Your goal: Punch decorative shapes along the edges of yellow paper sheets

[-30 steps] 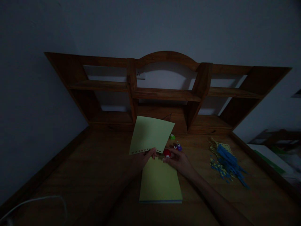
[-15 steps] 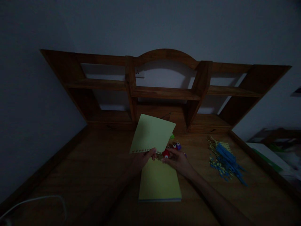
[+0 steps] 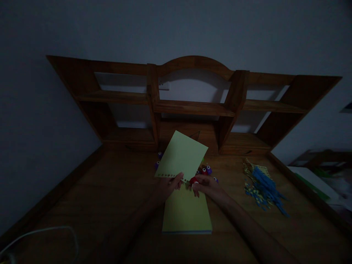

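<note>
My left hand (image 3: 173, 185) pinches a pale yellow sheet of paper (image 3: 183, 154) by its lower edge. A row of small punched holes runs along that edge, and the sheet tilts up away from me. My right hand (image 3: 207, 186) is closed around a small red craft punch (image 3: 194, 180), which sits at the sheet's lower right corner. Whether its jaw is around the paper I cannot tell in the dim light. Under both hands lies a stack of yellow paper (image 3: 187, 214).
Several small punches, purple (image 3: 209, 169) and red (image 3: 204, 171) among them, stand behind my right hand; purple ones (image 3: 157, 165) also show left of the sheet. Blue and yellow paper scraps (image 3: 265, 187) lie at right. A wooden shelf (image 3: 192, 107) backs the desk; a white cable (image 3: 55, 228) lies front left.
The sheet has turned clockwise and shifted right, uncovering purple punches at its left. My right hand has tilted the red punch along with the sheet's corner.
</note>
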Tool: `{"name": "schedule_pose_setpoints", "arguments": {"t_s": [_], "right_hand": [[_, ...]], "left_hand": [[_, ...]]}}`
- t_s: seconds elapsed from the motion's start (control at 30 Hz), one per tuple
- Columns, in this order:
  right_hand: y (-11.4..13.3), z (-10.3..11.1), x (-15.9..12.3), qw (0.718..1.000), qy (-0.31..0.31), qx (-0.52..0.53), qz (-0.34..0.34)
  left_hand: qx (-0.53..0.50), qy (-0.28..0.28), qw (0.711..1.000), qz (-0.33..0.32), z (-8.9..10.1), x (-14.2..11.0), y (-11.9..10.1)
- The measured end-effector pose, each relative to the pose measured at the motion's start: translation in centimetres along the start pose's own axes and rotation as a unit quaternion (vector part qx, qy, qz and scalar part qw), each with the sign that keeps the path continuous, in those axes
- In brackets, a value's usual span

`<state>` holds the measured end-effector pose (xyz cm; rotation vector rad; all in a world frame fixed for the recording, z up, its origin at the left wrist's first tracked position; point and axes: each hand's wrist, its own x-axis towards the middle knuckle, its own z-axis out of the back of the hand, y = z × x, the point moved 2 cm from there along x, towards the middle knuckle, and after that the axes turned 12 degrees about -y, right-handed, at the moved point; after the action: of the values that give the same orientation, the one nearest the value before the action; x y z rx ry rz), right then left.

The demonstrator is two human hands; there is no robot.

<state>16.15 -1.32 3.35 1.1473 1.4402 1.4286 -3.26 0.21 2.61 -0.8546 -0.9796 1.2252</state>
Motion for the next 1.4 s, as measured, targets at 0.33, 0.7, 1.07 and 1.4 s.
{"name": "schedule_pose_setpoints", "arguments": {"t_s": [0.33,0.7,1.07,1.4], "right_hand": [[-0.3,-0.3,-0.1,1.0,0.016,-0.006,-0.023],[-1.0,0.1,-0.1,1.0,0.02,0.004,-0.008],[-0.8,0.0,-0.3,0.999,0.031,-0.011,-0.011],[-0.9,0.0,-0.1,0.999,0.039,0.003,-0.014]], "left_hand": [[0.004,-0.011,1.0,-0.014,-0.3,-0.4,-0.2],[0.009,0.002,0.999,-0.036,-0.3,-0.4,0.1],[0.022,0.007,0.998,-0.064,0.1,-0.5,-1.3],[0.047,-0.003,0.987,-0.15,0.1,-0.4,-1.0]]}}
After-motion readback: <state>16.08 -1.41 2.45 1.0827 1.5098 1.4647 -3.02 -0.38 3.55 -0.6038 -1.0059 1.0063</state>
